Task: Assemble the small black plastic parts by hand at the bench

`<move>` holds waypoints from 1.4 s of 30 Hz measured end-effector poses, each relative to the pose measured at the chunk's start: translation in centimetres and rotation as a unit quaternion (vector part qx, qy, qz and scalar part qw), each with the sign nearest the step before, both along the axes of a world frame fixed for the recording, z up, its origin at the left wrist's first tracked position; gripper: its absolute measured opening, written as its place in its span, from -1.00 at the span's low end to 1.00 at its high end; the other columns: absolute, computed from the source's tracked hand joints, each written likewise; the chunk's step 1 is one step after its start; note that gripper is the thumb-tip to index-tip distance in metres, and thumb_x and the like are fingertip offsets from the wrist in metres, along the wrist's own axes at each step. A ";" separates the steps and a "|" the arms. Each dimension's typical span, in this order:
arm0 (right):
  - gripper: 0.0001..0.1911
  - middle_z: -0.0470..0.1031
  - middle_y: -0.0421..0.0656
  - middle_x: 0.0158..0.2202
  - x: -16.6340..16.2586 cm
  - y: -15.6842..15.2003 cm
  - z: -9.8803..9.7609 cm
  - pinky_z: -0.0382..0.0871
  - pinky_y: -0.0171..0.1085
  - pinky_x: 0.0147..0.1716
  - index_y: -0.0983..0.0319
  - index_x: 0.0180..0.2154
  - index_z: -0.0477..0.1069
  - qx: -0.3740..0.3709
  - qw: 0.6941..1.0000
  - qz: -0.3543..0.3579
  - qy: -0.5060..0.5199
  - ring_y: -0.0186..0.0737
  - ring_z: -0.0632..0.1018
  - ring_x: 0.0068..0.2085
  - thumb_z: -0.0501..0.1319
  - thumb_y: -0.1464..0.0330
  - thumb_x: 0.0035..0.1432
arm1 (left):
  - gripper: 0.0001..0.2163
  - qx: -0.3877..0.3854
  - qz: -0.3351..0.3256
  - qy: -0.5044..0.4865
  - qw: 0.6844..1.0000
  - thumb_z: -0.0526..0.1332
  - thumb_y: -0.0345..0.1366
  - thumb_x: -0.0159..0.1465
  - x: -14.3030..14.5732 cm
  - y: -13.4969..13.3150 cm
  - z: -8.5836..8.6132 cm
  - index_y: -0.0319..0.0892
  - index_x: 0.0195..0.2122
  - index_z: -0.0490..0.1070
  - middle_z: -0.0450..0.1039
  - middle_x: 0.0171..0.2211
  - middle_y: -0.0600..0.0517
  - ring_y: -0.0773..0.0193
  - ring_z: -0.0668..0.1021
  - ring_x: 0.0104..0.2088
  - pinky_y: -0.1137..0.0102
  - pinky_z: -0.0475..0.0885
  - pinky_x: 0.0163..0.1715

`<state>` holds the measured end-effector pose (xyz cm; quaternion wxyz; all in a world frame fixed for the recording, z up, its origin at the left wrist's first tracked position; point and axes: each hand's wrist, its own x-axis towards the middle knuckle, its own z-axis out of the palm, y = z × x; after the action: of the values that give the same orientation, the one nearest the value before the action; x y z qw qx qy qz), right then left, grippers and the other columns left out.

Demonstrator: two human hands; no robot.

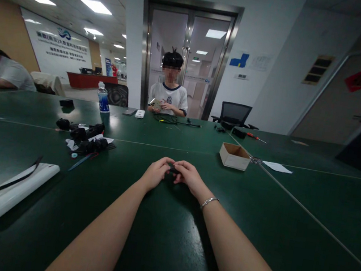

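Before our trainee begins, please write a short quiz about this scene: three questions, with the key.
1. True or false: the open, pale rectangular box is left of the person's right hand.
2. Where is the small black object? A: inside the box; B: between left hand and right hand; C: on the black chair.
3. Which wrist wears the shiny silver metal bracelet?
Key: 1 false; 2 B; 3 the right.

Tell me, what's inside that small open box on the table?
Only brown inner sides show in the box; its near wall covers the lower part, so anything there can't be seen.
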<state>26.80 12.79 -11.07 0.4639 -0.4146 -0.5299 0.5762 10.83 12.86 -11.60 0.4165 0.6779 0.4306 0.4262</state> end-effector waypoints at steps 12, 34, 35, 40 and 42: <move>-0.84 0.40 -0.28 -0.56 0.5 0.2 -0.4 0.47 -0.39 -0.58 0.28 -0.26 0.37 0.013 0.999 0.034 0.017 -0.44 0.40 -0.64 0.28 0.40 0.08 | -0.69 0.009 0.007 -0.006 1.000 -0.02 -0.17 0.27 0.0 0.3 -0.4 -0.18 -0.14 0.41 0.29 -0.58 0.10 0.36 0.35 -0.55 0.47 0.21 -0.52; -0.41 0.46 -0.17 -0.29 -1.1 -1.8 0.2 0.24 -0.46 -0.75 0.22 0.05 0.19 0.005 0.998 0.039 -0.056 -0.42 0.43 -0.66 0.17 0.54 -0.09 | -0.81 0.053 0.072 0.105 0.991 0.19 -0.16 0.17 0.8 -1.0 -0.9 -0.18 -0.33 0.33 0.39 -0.49 0.08 0.31 0.43 -0.46 0.43 0.24 -0.44; -0.48 0.46 -0.16 -0.31 -1.1 -2.0 0.3 0.28 -0.45 -0.73 0.25 0.00 0.20 -0.011 0.999 0.047 -0.027 -0.40 0.46 -0.64 0.18 0.51 -0.06 | -0.83 0.047 0.070 0.108 0.991 0.19 -0.19 0.16 0.9 -1.0 -0.8 -0.18 -0.32 0.33 0.41 -0.47 0.06 0.30 0.44 -0.45 0.43 0.25 -0.43; -0.49 0.42 -0.23 -0.44 -0.8 -3.2 0.8 0.41 -0.40 -0.66 0.23 -0.20 0.15 -0.029 0.998 0.042 -0.032 -0.31 0.52 -0.60 0.40 0.35 -0.12 | -0.62 -0.057 -0.071 0.203 0.975 0.33 -0.31 -0.04 -0.2 -2.0 3.1 -0.20 -0.16 0.36 0.49 -0.43 -0.02 0.18 0.50 -0.41 0.39 0.29 -0.43; -0.41 0.42 -0.24 -0.43 0.9 -4.8 1.3 0.39 -0.39 -0.68 0.20 -0.24 0.11 -0.037 0.997 0.045 -0.055 -0.30 0.50 -0.61 0.45 0.26 -0.20 | -0.36 -0.075 -0.110 0.274 0.952 0.42 -0.30 -0.19 -3.2 -4.2 5.3 -0.16 -0.02 0.34 0.51 -0.42 -0.03 0.10 0.53 -0.39 0.35 0.30 -0.42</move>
<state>27.67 8.04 -9.81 0.3919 -0.4382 -0.5511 0.5922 7.62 8.65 -6.26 0.3766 0.7784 0.4819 0.1418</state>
